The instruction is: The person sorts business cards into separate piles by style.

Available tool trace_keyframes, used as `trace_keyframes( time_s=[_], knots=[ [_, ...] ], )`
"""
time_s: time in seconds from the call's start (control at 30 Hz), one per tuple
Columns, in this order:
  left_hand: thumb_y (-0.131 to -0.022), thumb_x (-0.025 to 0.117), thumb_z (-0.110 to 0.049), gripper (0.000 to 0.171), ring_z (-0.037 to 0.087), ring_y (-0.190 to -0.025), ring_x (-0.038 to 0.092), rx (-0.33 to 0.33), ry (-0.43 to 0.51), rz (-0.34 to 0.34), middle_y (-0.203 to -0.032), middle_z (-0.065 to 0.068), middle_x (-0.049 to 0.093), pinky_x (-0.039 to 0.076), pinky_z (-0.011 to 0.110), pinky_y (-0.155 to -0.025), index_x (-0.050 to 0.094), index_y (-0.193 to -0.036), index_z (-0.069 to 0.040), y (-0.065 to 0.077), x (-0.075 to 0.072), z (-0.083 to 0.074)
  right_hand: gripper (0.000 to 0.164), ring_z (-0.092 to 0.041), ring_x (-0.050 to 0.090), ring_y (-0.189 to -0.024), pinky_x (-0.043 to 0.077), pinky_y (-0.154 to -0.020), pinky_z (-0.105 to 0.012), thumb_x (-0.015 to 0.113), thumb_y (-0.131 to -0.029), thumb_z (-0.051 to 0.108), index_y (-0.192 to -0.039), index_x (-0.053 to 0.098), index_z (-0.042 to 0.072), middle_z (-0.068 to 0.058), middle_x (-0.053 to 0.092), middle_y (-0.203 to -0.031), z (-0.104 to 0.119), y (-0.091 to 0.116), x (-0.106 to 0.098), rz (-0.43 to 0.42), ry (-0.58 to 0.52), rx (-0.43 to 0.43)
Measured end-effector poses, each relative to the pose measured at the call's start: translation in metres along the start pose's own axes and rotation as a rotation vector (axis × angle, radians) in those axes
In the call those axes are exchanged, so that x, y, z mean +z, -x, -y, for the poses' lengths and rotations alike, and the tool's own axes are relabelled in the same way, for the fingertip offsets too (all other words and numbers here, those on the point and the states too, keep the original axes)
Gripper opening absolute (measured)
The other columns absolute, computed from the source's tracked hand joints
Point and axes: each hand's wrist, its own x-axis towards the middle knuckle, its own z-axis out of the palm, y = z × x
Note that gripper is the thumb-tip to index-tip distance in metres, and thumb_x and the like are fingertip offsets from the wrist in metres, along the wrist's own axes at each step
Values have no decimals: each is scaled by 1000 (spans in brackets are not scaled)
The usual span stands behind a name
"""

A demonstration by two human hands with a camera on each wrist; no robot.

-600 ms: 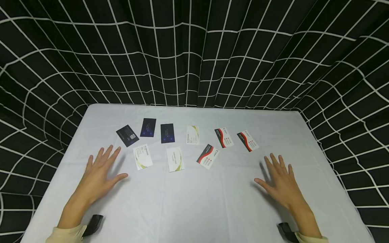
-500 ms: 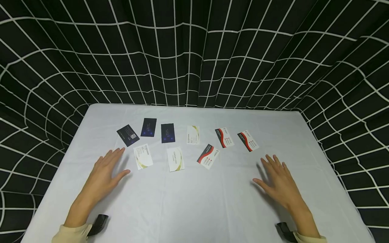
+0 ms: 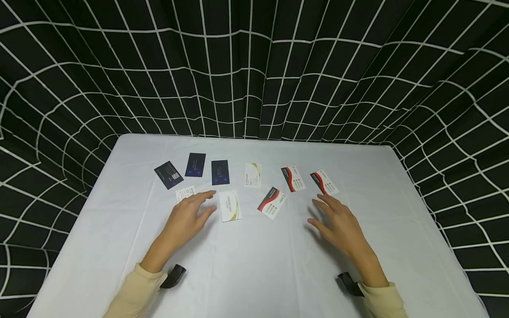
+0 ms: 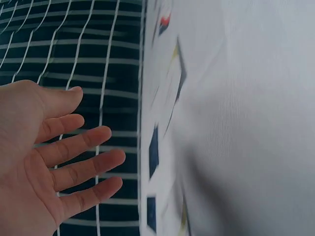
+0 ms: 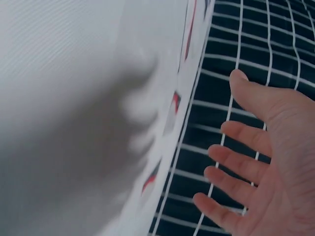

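My left hand (image 3: pixel 184 224) hovers over the white cloth, fingers loosely bent and thumb apart, holding nothing. It covers part of a white-and-gold business card (image 3: pixel 185 192); its fingertips are close to another white-and-gold business card (image 3: pixel 230 206). In the left wrist view the left palm (image 4: pixel 24 162) shows bare. My right hand (image 3: pixel 337 223), also holding nothing, has its fingertips at the lower edge of a red, black and white business card (image 3: pixel 324 182). A second red-striped card (image 3: pixel 272 202) lies to its left. The right wrist view shows spread, slightly bent fingers (image 5: pixel 241 162).
Behind lie three dark business cards (image 3: pixel 195 164), a third white-and-gold card (image 3: pixel 254 175) and another red-striped card (image 3: pixel 293 179). A white cloth (image 3: pixel 254 274) covers the table. A black curtain with white grid lines (image 3: pixel 254 66) hangs along its back and sides.
Both hands have moved inward: the left to the right, over a white-and-gold card, and the right to the left, up to a red-striped card. Their fingers are less spread. The cards stay put.
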Motion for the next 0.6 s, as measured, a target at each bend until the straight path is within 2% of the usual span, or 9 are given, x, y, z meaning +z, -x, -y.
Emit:
trace_keyframes(
  time_s=[0.17,0.27,0.43,0.6],
  knots=[
    [-93,68,-21,40,30,-114,62,25,22,66,-121,12,67,48,47,-95,61,-129,-6,-12,18,-12,54,-35,60,-112,48,-86,-53,80,-80,30,-123,63,2,-16,63,-123,13,-14,14,-35,-40,51],
    [-93,69,-20,42,28,-117,60,20,52,96,-125,11,65,47,45,-97,60,-131,-5,-18,32,-20,58,-34,60,-113,48,-87,-53,83,-78,30,-125,62,2,-16,63,-123,23,-23,21,3,-47,92],
    [-93,67,-21,47,29,-126,53,7,111,187,-132,11,60,40,43,-105,55,-136,-5,-26,57,-34,65,-34,57,-118,48,-90,-52,85,-75,32,-127,61,0,-17,62,-126,39,-40,35,69,-52,105],
    [-93,68,-24,56,31,-119,56,10,157,254,-128,16,61,44,46,-99,48,-142,-8,-31,78,-45,67,-36,58,-118,48,-91,-53,87,-74,27,-127,61,-4,-20,62,-127,57,-58,47,97,-82,147]
  ],
)
